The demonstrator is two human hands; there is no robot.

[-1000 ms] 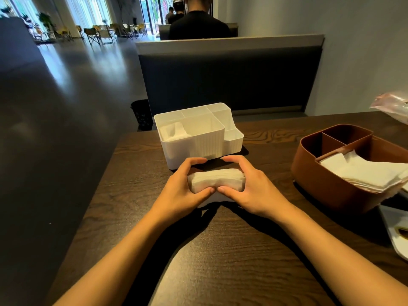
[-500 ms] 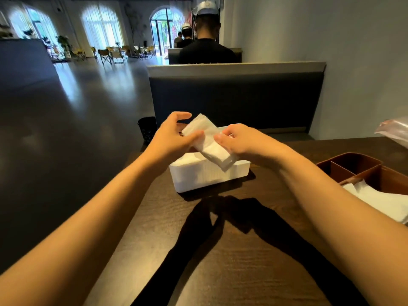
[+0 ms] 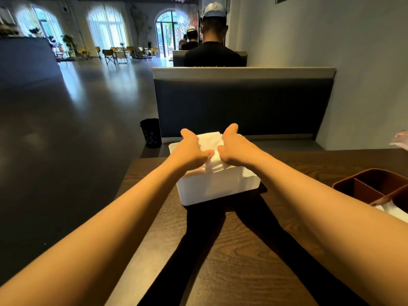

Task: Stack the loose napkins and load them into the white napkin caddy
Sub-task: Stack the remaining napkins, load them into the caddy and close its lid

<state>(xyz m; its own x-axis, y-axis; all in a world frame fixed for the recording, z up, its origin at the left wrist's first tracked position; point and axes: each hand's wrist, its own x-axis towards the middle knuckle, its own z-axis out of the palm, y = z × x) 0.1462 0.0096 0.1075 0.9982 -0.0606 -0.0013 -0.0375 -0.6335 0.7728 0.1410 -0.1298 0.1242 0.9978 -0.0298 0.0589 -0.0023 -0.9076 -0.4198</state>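
Both my arms reach straight out; left hand [image 3: 191, 151] and right hand [image 3: 234, 149] clamp the napkin stack [image 3: 210, 149] from either side, stack sunk into the white caddy [image 3: 218, 186] on the desk [image 3: 242, 261]. Fingers hidden, probably curled round it. Brown caddy [image 3: 375, 186] cut off right.

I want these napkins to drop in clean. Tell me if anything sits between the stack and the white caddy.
Nothing visible does. Left hand and right hand grip the napkin stack from either side, right over the open top of the caddy, its lower edge already at the rim. The hands hide the compartment's inside, so I cannot tell how full it is.
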